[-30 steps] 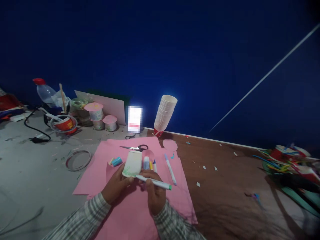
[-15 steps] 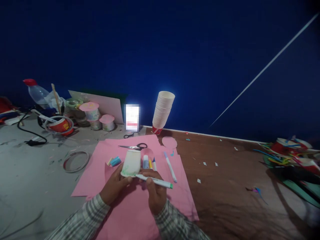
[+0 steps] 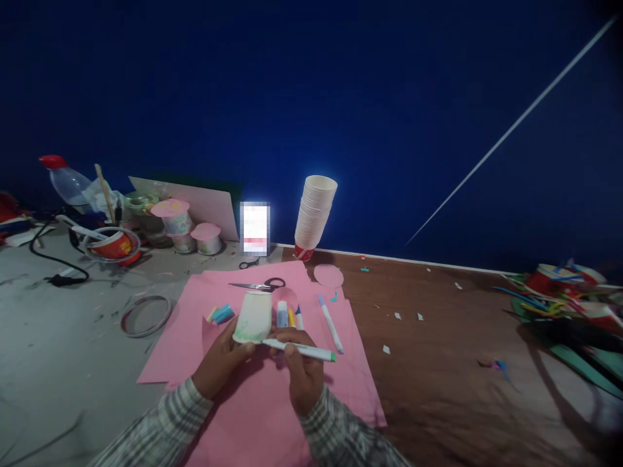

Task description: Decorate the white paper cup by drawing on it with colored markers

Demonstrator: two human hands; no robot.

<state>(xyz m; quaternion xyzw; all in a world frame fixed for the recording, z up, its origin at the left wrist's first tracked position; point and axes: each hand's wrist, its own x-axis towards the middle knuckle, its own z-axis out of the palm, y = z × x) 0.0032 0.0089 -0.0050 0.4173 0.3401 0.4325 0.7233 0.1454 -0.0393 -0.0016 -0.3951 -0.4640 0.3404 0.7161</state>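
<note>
My left hand (image 3: 221,363) holds an upside-down white paper cup (image 3: 254,317) with green marks near its rim. My right hand (image 3: 300,370) grips a white marker with a green cap (image 3: 304,350), its tip touching the cup's lower edge. Both hands hover over a pink paper sheet (image 3: 253,415) on the floor. Behind the cup lie several markers (image 3: 291,316), a blue-tipped pen (image 3: 329,323), small blue and yellow pieces (image 3: 221,314) and black-handled scissors (image 3: 260,285).
A tall stack of paper cups (image 3: 314,217) leans by the blue wall. Pink-topped cups (image 3: 182,224), a red tub (image 3: 113,245), a bottle (image 3: 65,181), a cable (image 3: 46,259) and a tape ring (image 3: 145,314) lie left. Colourful strips (image 3: 559,305) pile at right. A pink paper circle (image 3: 328,275) lies near the stack.
The view has shifted slightly, so objects sit a little further left. My hands still hold the cup and marker in nearly the same pose.
</note>
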